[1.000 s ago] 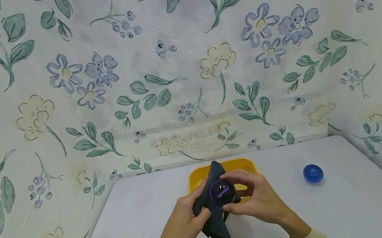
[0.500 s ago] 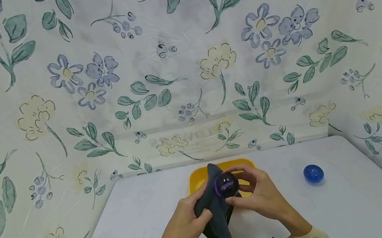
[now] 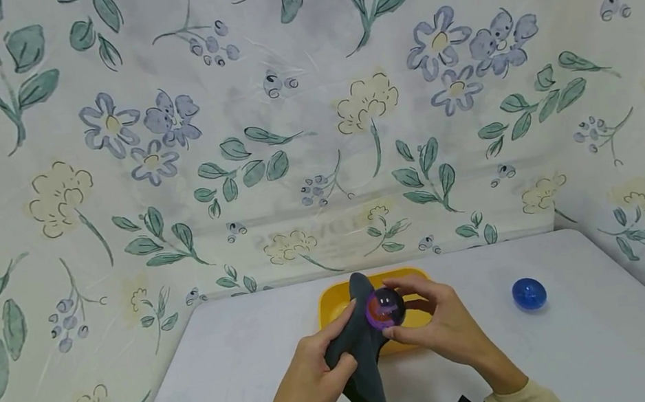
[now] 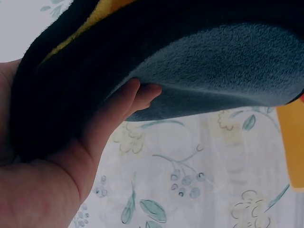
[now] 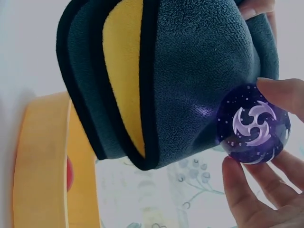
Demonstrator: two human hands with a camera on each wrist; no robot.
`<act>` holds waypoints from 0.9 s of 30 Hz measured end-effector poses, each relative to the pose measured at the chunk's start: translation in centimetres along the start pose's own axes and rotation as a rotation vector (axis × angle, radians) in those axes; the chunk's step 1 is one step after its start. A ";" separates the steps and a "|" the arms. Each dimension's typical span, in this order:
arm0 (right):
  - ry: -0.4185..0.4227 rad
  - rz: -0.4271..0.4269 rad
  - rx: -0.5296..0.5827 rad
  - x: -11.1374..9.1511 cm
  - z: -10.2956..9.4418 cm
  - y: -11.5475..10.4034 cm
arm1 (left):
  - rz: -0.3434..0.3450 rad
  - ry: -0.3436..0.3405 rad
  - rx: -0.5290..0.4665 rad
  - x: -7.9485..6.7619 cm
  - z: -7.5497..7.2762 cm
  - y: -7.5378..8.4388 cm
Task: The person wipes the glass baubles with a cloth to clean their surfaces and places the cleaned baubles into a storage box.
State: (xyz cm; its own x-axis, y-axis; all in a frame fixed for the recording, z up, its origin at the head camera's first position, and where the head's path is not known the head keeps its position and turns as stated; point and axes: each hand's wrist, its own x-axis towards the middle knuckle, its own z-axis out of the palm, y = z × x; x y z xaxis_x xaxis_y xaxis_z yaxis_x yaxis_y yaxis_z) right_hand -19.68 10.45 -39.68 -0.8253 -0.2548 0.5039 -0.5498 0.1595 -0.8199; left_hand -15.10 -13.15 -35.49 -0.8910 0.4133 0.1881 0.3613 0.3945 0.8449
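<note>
My left hand (image 3: 317, 375) grips a folded dark grey-blue cloth (image 3: 362, 362) with black edging; its yellow reverse side shows in the right wrist view. Against the cloth's right side sits a clear purple ball (image 5: 253, 124) with a pale three-bladed swirl inside. My right hand (image 3: 443, 322) holds this ball between thumb and fingertips, in front of the yellow tub (image 3: 333, 296). In the left wrist view, the left fingers lie against the cloth and the ball is out of sight.
On the white table (image 3: 226, 354), a blue transparent ball (image 3: 528, 294) lies to the right of the tub. Something red (image 5: 70, 174) shows inside the tub in the right wrist view. A flower-patterned sheet (image 3: 316, 160) hangs behind the table.
The ball and my right hand have shifted slightly right. The ball has turned, and a reddish patch now shows on it. The left hand keeps its hold on the cloth, nearly still.
</note>
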 end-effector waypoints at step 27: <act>-0.177 0.033 0.073 -0.3 0.5 -0.1 | 0.153 0.131 0.144 -0.3 0.7 0.2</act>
State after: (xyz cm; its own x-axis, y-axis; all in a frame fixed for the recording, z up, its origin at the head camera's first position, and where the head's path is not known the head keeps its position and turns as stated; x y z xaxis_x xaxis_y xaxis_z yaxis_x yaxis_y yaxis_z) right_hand -19.32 10.02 -39.90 -0.8039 -0.4155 0.4256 -0.5063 0.1025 -0.8562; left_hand -14.54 -12.60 -35.70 -0.8475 0.3713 0.3794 0.5219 0.4521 0.7234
